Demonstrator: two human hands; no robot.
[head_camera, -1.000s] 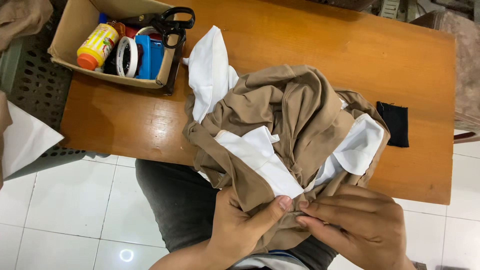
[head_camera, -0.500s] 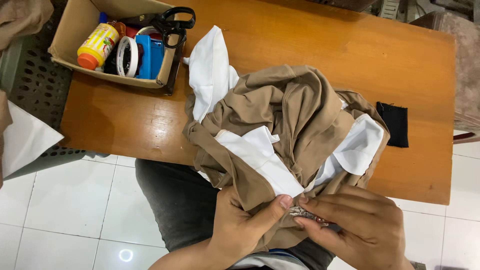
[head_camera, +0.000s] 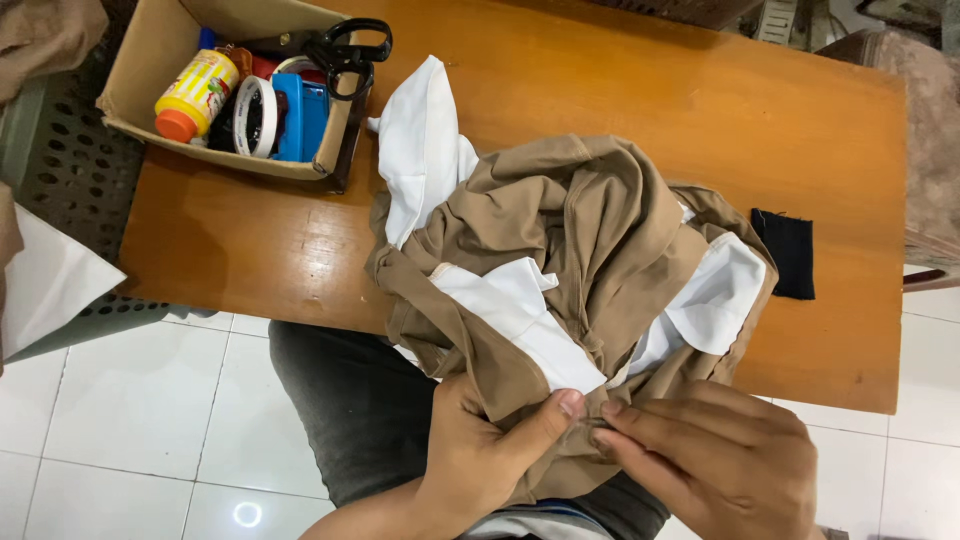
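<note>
**Tan garment: pinching the lower edge where tan cloth meets white lining**

The tan garment (head_camera: 590, 250) lies bunched at the centre of the frame, spread over the near edge of the wooden table (head_camera: 620, 90) and hanging down toward the person's lap. White lining (head_camera: 520, 320) shows in several folds.

The left hand (head_camera: 480, 450), lower centre, is closed on the cloth, thumb pressed on top at the tip of a white panel. The right hand (head_camera: 720, 470), lower right, meets it there, fingertips pinched together on the same edge.

Judged from this grip, the step goes best with both pinches close together, the cloth held taut between them, and the bulk left resting on the table so its weight does not drag the edge.

Hard to make out: whether the right fingertips hold a small tool or only fabric; it cannot be told. The garment's shape is lost in the folds. The cardboard box (head_camera: 140, 90), upper left, is cut by the frame edge; scissors (head_camera: 345, 50), a tape roll (head_camera: 255, 115) and a yellow bottle (head_camera: 197, 93) show in it. A dark cloth patch (head_camera: 783, 253) lies at the right.
</note>
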